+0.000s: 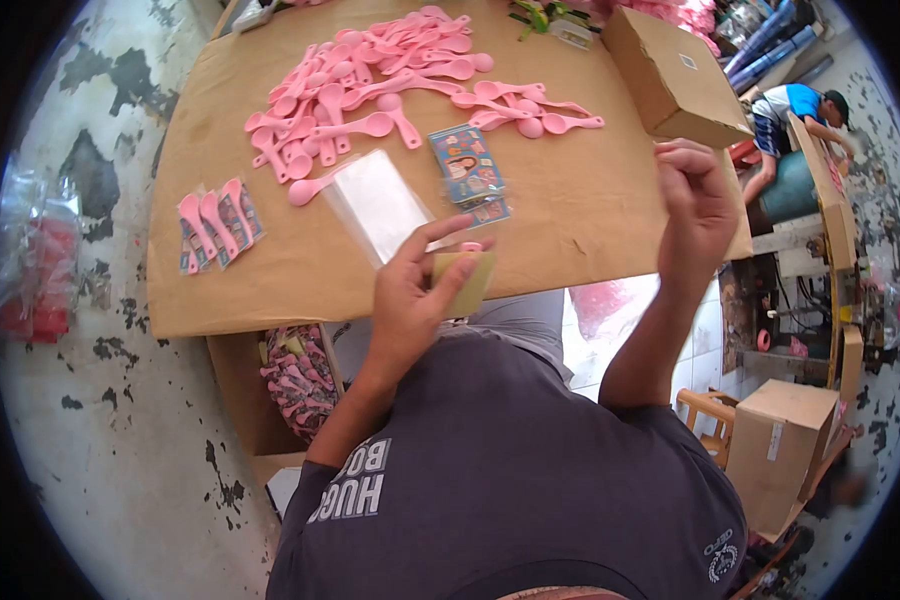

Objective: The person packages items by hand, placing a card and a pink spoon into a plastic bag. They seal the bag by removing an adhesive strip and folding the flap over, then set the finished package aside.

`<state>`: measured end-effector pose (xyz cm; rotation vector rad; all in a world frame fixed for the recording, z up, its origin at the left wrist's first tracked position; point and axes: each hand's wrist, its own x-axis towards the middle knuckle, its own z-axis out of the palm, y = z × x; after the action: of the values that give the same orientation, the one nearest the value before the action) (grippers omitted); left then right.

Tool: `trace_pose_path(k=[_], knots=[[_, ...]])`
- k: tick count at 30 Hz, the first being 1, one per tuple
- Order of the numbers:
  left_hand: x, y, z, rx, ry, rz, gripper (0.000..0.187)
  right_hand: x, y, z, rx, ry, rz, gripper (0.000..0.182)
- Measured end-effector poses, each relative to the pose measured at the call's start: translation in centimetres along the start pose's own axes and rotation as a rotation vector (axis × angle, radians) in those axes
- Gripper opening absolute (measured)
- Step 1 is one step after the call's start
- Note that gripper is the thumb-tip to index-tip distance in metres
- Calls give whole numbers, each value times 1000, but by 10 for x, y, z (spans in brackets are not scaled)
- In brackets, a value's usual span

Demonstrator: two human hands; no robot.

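Note:
My left hand point(410, 300) is closed around a small yellowish packet point(462, 280), thumb on its face, just above the table's near edge. A pink tip, likely a spoon's, shows at the top of the packet. Raised over the right side of the table, my right hand point(695, 205) has its fingers curled together; anything between them is hidden. Beyond my left hand lies a stack of clear plastic bags point(380, 205) with a pink spoon point(308, 190) at its left edge. Blue printed cards point(466, 165) are stacked to the right of the bags.
A large heap of pink spoons point(385, 65) covers the table's point(580, 220) far side. Several packed spoons point(210, 228) lie at the left. A cardboard box point(675, 80) stands far right. Below the table, an open box holds packed spoons point(300, 380). Another person point(795, 110) bends at the right.

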<state>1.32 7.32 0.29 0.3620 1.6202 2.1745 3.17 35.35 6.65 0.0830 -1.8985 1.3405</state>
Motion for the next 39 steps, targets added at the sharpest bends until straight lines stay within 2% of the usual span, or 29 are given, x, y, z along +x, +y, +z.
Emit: trace_pose_path(k=[1, 3, 4, 5, 7, 8, 9, 11, 13, 15, 16, 17, 19, 20, 23, 24, 25, 27, 29, 31, 34, 39], knots=[[0, 1, -2, -34, 41, -15, 34, 6, -7, -20, 144, -40, 99, 7], [1, 1, -4, -37, 42, 11, 29, 10, -13, -55, 504, -229, 152, 11], [3, 2, -5, -33, 43, 52, 28, 12, 6, -74, 579, -373, 88, 19], [4, 2, -5, -30, 46, 93, 26, 12, 15, -74, 576, -374, 90, 19], [7, -4, -7, -48, 45, 133, 26, 9, 31, -74, -95, -371, 519, 26], [8, -6, -8, -61, 46, 178, 25, 5, 41, -72, -990, -482, 165, 35], [9, -5, -9, -64, 44, 179, 25, 2, 44, -76, -993, -481, 165, 35], [7, -4, -11, -84, 81, 140, 25, -4, 38, -76, -493, -182, 605, 40], [9, -7, -13, -57, 109, 165, 26, -2, 18, -73, -486, -142, 574, 40], [10, -6, -13, -22, 128, 199, 27, 1, 10, -77, -52, -239, 461, 39], [11, -3, -11, -41, 145, 196, 28, 1, 14, -84, 217, -320, 474, 40], [11, -1, -9, -63, 161, 192, 28, 1, 26, -90, 220, -317, 473, 40], [12, 0, -8, -84, 163, 186, 28, 4, 58, -95, -931, -311, 456, 39], [12, 2, -9, -104, 165, 177, 27, 5, 55, -90, -927, -314, 451, 39], [12, 4, -11, -145, 155, 108, 25, 3, 34, -71, -383, 55, 445, 27], [11, 2, -11, -141, 158, 105, 25, 2, 20, -50, -614, 121, 437, 25], [13, 1, -10, -137, 163, 120, 24, -2, 21, -41, -610, 123, 439, 25], [15, -1, -7, -129, 163, 142, 22, -13, 30, -26, -151, -83, 388, 23], [14, -1, -5, -107, 150, 122, 22, -34, 27, 4, 1, -295, 367, 22], [15, 0, -3, -98, 144, 128, 22, -48, 15, 31, 220, -418, 448, 19], [16, -3, 0, -88, 125, 142, 22, -56, 9, 58, 244, -509, 384, 21], [17, -8, 0, -27, 75, 200, 22, -59, 5, 73, 218, -515, 370, 18]])
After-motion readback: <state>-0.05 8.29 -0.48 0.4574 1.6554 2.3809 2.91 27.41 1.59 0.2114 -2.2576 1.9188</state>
